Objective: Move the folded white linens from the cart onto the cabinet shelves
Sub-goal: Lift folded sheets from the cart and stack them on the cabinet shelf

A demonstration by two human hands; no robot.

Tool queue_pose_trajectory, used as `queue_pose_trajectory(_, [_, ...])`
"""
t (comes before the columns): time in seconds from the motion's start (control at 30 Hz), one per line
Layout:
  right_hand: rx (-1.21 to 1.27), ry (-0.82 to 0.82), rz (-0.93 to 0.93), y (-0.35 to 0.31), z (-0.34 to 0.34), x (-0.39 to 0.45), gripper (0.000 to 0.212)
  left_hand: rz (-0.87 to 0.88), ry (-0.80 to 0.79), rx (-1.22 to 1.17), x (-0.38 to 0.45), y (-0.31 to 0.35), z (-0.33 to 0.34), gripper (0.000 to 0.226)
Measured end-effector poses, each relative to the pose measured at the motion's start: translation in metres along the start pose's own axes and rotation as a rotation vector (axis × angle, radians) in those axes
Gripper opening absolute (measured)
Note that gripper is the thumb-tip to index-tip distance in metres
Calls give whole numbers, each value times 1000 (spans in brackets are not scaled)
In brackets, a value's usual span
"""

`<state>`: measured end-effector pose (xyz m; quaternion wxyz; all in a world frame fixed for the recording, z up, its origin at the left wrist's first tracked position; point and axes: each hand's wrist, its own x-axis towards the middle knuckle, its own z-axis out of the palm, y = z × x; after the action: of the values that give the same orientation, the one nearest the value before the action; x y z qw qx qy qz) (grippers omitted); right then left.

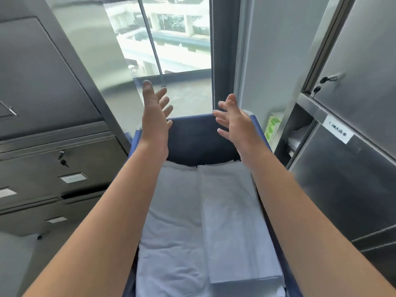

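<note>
Both hands are empty, fingers spread: the left hand (155, 113) and right hand (232, 123) hover at mid-frame above the blue cart's (201, 138) far wall. The folded white linens (233, 221) lie below in the cart, filling the lower centre. This looks like the reach before a pickup; next, both hands must drop and grip a stack, then swing it toward the open cabinet shelf (300, 133) at right.

A large window (171, 37) ahead admits bright daylight; a pale building and a pool show beyond it. A dark metal drawer unit (53, 163) with keyed locks and label holders stands to the left. A grey wall panel (267, 50) adjoins the window's right frame.
</note>
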<state>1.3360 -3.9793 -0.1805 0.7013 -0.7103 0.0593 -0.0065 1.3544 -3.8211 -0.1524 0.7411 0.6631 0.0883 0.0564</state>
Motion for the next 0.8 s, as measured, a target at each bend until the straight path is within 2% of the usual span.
queue_pose_trajectory(0.17, [84, 20, -74, -52, 35, -36, 65, 47, -101, -31, -19, 47, -27, 66])
queue_pose_trajectory(0.37, [11, 42, -181, -94, 67, -75, 64, 105, -192, -62, -44, 83, -53, 67])
queue_pose_trajectory(0.8, [-6, 221, -307, -141, 51, -148, 68, 207, -413, -87, -107, 127, -45, 63])
